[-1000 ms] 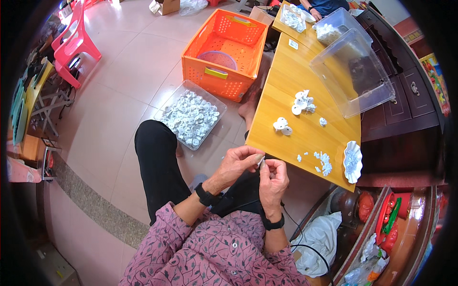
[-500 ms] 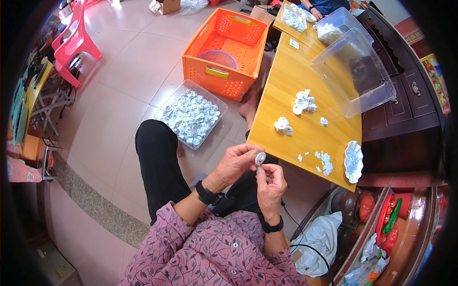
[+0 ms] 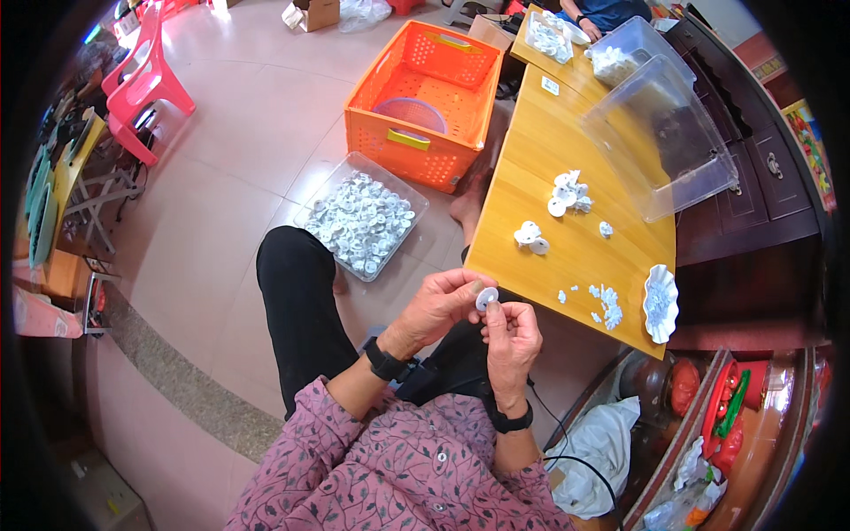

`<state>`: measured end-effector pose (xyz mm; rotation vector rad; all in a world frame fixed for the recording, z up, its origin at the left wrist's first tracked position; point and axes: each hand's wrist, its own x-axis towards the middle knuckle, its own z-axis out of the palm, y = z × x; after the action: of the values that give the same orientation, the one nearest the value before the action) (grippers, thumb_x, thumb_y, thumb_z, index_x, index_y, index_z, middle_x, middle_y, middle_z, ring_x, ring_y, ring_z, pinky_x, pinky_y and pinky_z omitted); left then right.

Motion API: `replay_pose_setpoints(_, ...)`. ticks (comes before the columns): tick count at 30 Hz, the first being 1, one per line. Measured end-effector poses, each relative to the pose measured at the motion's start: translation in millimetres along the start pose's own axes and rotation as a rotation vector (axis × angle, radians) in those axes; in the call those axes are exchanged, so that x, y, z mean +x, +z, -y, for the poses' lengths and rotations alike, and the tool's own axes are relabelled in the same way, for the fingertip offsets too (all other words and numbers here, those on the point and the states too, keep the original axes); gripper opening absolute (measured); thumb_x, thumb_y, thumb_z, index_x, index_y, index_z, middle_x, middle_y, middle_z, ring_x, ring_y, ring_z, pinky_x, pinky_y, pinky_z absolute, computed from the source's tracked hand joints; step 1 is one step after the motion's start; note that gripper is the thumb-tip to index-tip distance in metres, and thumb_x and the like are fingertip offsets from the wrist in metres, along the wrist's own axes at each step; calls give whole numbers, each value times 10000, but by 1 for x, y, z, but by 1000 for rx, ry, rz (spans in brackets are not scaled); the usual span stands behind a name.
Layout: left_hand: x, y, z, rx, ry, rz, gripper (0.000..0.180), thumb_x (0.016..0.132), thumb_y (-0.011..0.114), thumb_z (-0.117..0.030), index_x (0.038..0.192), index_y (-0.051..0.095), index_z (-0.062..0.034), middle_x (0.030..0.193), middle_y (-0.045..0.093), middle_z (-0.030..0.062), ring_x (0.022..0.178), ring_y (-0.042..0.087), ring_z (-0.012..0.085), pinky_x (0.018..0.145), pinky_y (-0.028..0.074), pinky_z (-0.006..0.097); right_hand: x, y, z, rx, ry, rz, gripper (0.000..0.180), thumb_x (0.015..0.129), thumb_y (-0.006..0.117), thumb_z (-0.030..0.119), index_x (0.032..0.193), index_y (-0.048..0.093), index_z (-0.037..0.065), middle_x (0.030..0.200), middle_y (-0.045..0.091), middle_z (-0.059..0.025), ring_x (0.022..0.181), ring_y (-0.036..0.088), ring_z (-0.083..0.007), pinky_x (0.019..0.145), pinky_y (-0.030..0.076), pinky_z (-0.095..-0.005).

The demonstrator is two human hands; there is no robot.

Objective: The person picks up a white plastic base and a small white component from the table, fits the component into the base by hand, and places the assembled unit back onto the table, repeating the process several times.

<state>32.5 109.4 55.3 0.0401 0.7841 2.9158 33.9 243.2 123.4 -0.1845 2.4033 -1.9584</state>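
One white disc (image 3: pixel 486 299) lies tilted, face up. The left hand (image 3: pixel 445 306) pinches its upper edge, the right hand (image 3: pixel 513 341) its lower

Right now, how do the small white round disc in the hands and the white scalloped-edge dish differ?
Place: the small white round disc is held between the left hand and right hand; the white scalloped-edge dish rests on the yellow wooden table.
Size: the disc is far smaller than the dish.
Edge: the disc's is plain and round; the dish's is wavy.
Shared: both are white.
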Motion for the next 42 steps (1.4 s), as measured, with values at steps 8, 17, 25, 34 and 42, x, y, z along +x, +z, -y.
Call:
replay_pose_setpoints(8, -4, -1, -4, 108, 5, -17, 265, 974, 611, -195, 1146, 646, 4, 994, 669, 53, 832, 625, 99, 702, 533, 233, 2, 0, -4, 43, 55, 34, 181, 929, 683, 145, 862, 564, 26, 727, 592, 10, 609, 525, -35, 540, 434, -186)
replay_pose_setpoints(17, -1, -8, -23, 217, 75, -204, 236, 961, 637, -179, 1120, 664, -7, 907, 679, 41, 709, 635, 87, 598, 525, 206, 4, -9, -8, -9, 83, 37, 165, 928, 679, 144, 870, 577, 27, 718, 597, 5, 615, 529, -38, 557, 447, -195)
replay_pose_setpoints(25, 11, -76, -74, 233, 425, -687, 208, 952, 654, -179, 1066, 654, -6, 851, 635, 21, 709, 625, 106, 649, 546, 227, 11, -39, -35, -215, -59, -26, 122, 926, 666, 115, 904, 609, 10, 756, 633, -8, 639, 562, -58, 585, 475, -210)
replay_pose_setpoints(34, 18, -117, -66, 310, 446, -876, 298, 947, 659, -168, 1134, 610, 59, 1009, 616, 72, 821, 641, 144, 740, 578, 264, 30, -80, -48, -581, -349, -253, 57, 896, 638, 20, 906, 591, -10, 806, 585, -118, 609, 572, -208, 560, 481, -318)
replay_pose_setpoints(42, 31, -35, -52, 666, 456, -648, 173, 945, 635, -109, 1060, 674, 14, 870, 670, 41, 747, 639, 100, 686, 537, 225, 49, -106, -59, -836, -464, -322, 69, 899, 611, 31, 962, 603, 6, 894, 584, -157, 819, 606, -349, 685, 507, -417)
